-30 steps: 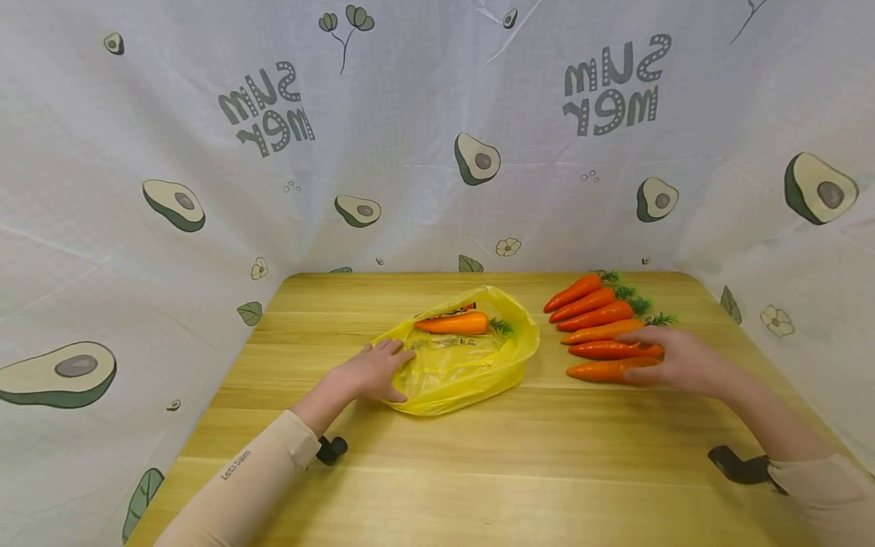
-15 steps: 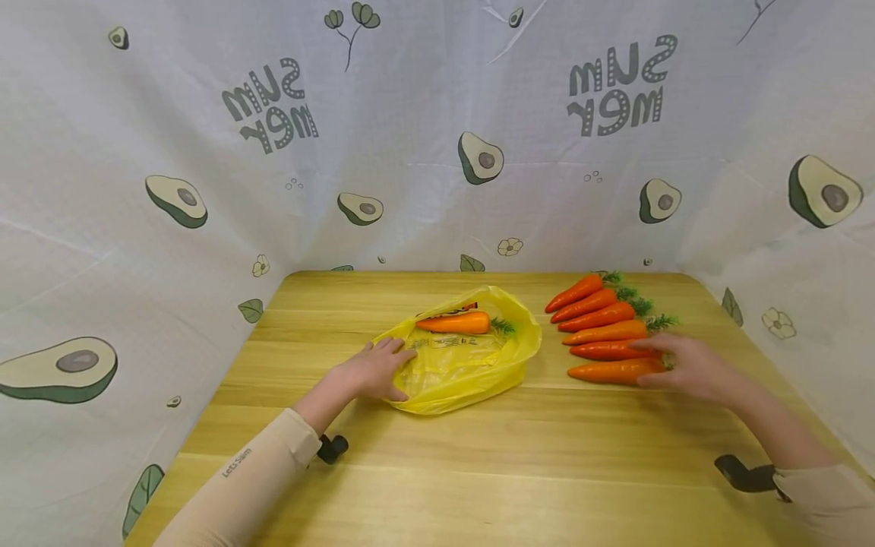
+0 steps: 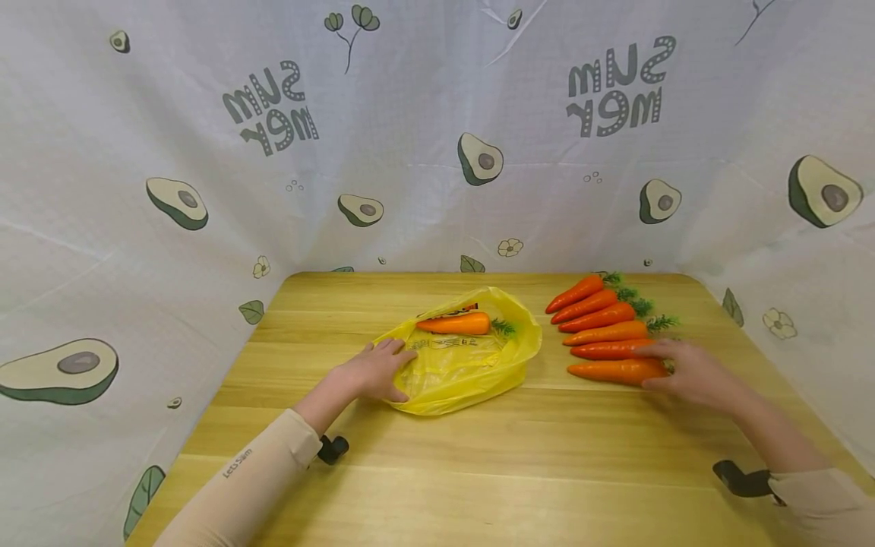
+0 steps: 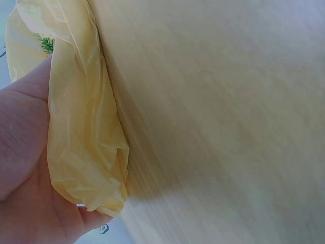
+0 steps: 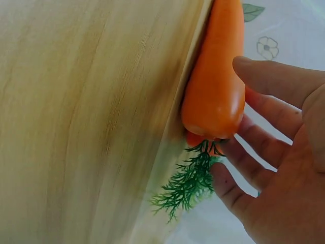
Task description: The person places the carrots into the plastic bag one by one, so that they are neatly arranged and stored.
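Observation:
A yellow plastic bag [image 3: 451, 387] lies spread on the wooden table, its mouth facing up, with one orange carrot [image 3: 454, 324] inside. My left hand [image 3: 372, 371] rests on the bag's left end, fingers and thumb spread at its rim. In the left wrist view, yellow film [image 4: 84, 127] covers part of that hand. To the right, several carrots with green tops lie in a row. My right hand [image 3: 697, 372] is at the thick end of the nearest carrot [image 3: 618, 371]. The right wrist view shows its thumb beside this carrot [image 5: 216, 86], fingers loosely spread near the leafy top [image 5: 188, 185].
Behind the nearest carrot lie a redder one [image 3: 608, 349] and an orange one [image 3: 604, 333], with more toward the back edge. A white cloth [image 3: 417, 99] printed with avocados surrounds the wooden table [image 3: 478, 479] at the back and sides.
My right hand has drawn back to the right along the nearest carrots, uncovering more of their thick ends. My left hand, the bag and the carrot in it have stayed in place.

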{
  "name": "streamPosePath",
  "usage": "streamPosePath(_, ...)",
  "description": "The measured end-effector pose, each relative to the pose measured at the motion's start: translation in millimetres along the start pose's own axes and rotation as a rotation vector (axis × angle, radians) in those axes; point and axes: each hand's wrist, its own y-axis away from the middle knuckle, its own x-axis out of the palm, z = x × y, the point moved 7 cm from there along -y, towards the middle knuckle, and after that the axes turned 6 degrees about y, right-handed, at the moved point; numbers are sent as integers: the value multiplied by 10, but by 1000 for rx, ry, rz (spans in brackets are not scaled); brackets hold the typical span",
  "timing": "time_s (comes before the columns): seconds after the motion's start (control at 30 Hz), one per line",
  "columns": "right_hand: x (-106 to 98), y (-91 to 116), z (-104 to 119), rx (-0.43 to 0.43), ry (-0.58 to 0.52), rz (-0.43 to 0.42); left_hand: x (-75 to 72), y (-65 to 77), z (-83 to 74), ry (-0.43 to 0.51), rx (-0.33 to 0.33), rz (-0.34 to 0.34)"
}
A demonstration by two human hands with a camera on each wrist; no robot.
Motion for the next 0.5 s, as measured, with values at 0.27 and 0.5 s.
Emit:
streamPosePath(0.27,39,11,-70,18,-21,6,6,-7,3,-7,-8,3)
streamPosePath(0.5,71,38,-125,31,-44,4,-3,2,-10,-3,-6,0)
